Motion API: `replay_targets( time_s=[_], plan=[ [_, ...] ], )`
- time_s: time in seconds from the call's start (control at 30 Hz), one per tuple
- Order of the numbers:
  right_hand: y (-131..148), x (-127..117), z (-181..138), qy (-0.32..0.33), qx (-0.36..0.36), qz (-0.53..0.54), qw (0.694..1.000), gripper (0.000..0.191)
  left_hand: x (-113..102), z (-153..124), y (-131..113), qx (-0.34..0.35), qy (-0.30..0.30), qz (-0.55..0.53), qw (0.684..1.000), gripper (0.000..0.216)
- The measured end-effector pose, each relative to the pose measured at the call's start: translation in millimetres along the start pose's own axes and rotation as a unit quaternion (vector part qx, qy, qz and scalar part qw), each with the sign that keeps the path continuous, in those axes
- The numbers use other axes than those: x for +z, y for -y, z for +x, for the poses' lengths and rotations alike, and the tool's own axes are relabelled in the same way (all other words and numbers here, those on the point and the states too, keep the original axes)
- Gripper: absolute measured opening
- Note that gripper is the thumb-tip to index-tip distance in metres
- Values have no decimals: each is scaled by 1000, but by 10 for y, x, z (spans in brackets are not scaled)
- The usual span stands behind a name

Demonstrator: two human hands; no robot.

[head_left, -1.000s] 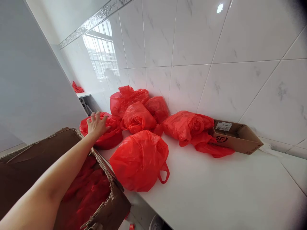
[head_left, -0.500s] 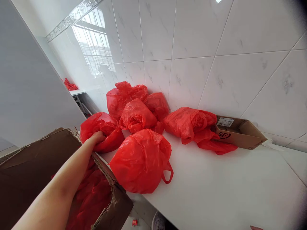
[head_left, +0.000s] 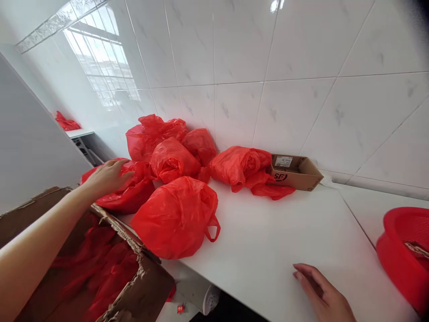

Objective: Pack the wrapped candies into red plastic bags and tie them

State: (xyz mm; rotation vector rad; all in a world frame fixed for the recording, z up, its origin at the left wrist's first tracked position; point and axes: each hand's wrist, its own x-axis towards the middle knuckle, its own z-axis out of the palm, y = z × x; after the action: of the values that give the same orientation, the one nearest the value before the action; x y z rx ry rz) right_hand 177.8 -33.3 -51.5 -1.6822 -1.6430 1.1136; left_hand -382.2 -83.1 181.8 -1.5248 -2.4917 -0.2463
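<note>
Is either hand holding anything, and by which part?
The left hand is over a red bag beside the large cardboard box, but whether it grips can't be told. The right hand holds nothing visible.

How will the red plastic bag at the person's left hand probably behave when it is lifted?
The red plastic bag will probably be floppy, since its film looks thin and creased. Its glossy shine suggests it may be somewhat slippery. It sits low and wide, so it seems unlikely to roll; its weight I cannot judge, as the contents are hidden.
</note>
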Motion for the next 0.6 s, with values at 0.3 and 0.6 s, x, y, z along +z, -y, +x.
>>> replay_targets(
  time_s=[0.3, 0.6],
  plan=[
    [966, 669, 62, 198, -169, 108, 959, 35, 475, -683, -1023, 58, 141, -155, 976, 76],
    [1333, 497, 187, 139, -183, 297, 927, 43, 172, -598, -1657, 142, 269, -467, 830, 53]
  ],
)
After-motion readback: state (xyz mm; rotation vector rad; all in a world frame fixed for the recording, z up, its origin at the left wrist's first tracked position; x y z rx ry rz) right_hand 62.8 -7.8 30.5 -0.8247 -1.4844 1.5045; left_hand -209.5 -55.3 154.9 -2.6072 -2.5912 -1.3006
